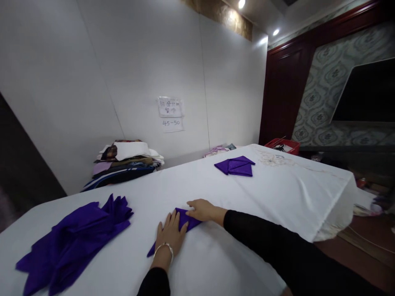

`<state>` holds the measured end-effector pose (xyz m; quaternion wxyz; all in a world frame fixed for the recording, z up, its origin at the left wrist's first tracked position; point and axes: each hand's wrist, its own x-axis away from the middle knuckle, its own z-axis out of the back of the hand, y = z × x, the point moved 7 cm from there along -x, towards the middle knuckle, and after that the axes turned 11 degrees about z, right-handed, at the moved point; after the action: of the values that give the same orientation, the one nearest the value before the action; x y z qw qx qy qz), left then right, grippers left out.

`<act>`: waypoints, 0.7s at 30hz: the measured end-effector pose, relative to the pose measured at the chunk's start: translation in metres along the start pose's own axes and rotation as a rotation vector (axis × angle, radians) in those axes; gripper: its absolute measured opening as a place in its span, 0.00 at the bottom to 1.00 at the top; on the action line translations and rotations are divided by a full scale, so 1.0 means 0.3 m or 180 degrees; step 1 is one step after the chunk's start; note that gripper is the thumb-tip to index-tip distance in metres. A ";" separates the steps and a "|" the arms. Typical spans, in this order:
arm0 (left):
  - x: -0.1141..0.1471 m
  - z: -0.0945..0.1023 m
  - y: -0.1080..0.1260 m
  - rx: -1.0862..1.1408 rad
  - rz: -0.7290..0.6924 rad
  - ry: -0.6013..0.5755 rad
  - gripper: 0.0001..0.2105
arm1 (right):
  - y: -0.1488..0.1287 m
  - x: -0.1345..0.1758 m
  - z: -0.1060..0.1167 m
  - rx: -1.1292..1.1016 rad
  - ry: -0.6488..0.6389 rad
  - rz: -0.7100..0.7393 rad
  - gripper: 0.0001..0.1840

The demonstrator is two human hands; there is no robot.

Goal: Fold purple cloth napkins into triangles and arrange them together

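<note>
A small purple cloth napkin (190,222), folded to a pointed shape, lies on the white tablecloth in front of me. My left hand (171,232), with a bracelet at the wrist, rests flat across its left part with fingers spread, hiding much of it. One pointed end sticks out beneath that hand. At the napkin's upper right corner is my right hand (203,210), thumb and forefinger apart, the thumb touching the cloth. Farther back, a folded purple napkin (236,166) lies by itself. On the left is a loose pile of purple napkins (77,242).
The white tablecloth (277,197) carries a pale floral pattern at its far right. Behind the table rises a stack of folded clothes (126,160) against the white wall. A red basket (284,146) stands past the far corner. Paper signs (171,113) hang on the wall.
</note>
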<state>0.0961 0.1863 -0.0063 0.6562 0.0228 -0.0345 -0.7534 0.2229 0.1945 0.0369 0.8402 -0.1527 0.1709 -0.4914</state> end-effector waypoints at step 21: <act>0.004 -0.002 0.003 0.0097 0.0032 -0.0065 0.30 | -0.054 -0.034 -0.134 0.0023 -0.0219 0.0735 0.37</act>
<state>0.0969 0.1850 -0.0067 0.6593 0.0249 -0.0528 -0.7496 0.1882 0.1924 0.0093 0.8972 -0.1458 0.1566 -0.3864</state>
